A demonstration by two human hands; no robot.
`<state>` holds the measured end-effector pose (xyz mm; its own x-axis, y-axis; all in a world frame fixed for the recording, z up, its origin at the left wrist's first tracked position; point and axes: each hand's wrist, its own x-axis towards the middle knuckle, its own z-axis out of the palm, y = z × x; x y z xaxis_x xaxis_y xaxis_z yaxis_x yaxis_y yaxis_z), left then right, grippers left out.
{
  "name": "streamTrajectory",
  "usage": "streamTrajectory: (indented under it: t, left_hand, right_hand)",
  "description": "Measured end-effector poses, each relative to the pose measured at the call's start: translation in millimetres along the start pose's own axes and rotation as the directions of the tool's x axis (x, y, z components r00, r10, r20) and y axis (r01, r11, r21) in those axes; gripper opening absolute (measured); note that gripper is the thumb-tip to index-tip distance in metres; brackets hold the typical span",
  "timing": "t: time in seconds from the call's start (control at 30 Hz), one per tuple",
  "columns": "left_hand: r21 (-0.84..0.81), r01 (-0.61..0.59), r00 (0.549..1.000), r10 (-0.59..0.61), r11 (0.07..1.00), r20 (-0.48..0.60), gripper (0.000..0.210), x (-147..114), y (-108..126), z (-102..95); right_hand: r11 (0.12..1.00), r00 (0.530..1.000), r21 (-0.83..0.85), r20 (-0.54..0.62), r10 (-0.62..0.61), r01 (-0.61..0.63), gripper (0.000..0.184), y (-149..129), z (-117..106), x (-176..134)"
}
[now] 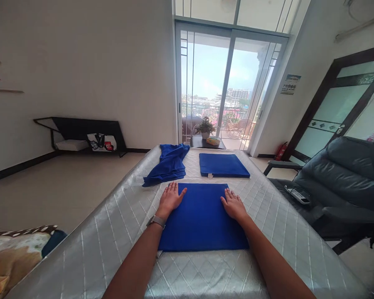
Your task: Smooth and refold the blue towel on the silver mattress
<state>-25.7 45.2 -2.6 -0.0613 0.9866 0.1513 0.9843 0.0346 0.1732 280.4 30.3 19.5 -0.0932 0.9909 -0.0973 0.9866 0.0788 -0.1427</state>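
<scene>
A flat blue rectangular piece, which looks like folded cloth (202, 220), lies in front of me on a silver quilted cover. My left hand (171, 197) rests flat near its far left corner, fingers stretched out and pointing away from me. Near the far right corner lies my right hand (233, 203), also flat with its fingers extended. Beyond them sits a second blue rectangle (224, 165), stacked in layers, with a small white tag at its near edge. Left of that stack is a crumpled heap of blue cloth (167, 164).
The silver quilted cover (112, 232) spreads over the whole work surface. On the right stands a dark recliner (339, 187) with a white power strip (298, 195) on its seat. Patterned fabric (15, 257) is at lower left. A potted plant (205, 126) stands beyond the far edge.
</scene>
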Motion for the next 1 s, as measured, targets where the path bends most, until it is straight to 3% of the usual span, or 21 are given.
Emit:
streamTrajectory:
  t: [0.4, 0.6, 0.73, 0.8, 0.9, 1.0]
  left_hand:
    - [0.057, 0.014, 1.0, -0.015, 0.998, 0.008, 0.087, 1, -4, -0.6]
    - [0.131, 0.14, 0.99, -0.137, 0.981, -0.037, 0.083, -5, -11, -2.0]
    - [0.147, 0.178, 0.984, -0.172, 0.973, -0.051, 0.079, -8, -15, -14.3]
    - [0.134, 0.102, 0.993, -0.092, 0.986, -0.079, 0.076, -10, -5, -21.8]
    - [0.048, -0.149, 0.986, 0.152, 0.988, -0.067, 0.071, -19, 33, -24.7]
    - [-0.034, -0.416, 0.909, 0.416, 0.909, -0.025, 0.069, -30, 91, -14.0]
  right_hand:
    - [0.996, 1.0, 0.09, -0.006, 0.009, -0.009, 0.068, -4, -3, -5]
    - [0.993, 1.0, 0.116, 0.001, 0.01, -0.01, 0.069, -4, -4, -6]
    - [0.991, 1.0, 0.134, -0.006, 0.004, -0.003, 0.069, -4, -3, -5]
    - [0.989, 1.0, 0.144, -0.012, 0.008, -0.006, 0.069, -4, -3, -5]
    - [0.988, 1.0, 0.152, -0.016, 0.008, -0.006, 0.069, -4, -3, -5]
    - [0.989, 1.0, 0.149, -0.022, 0.004, 0.0, 0.069, -4, -2, -5]
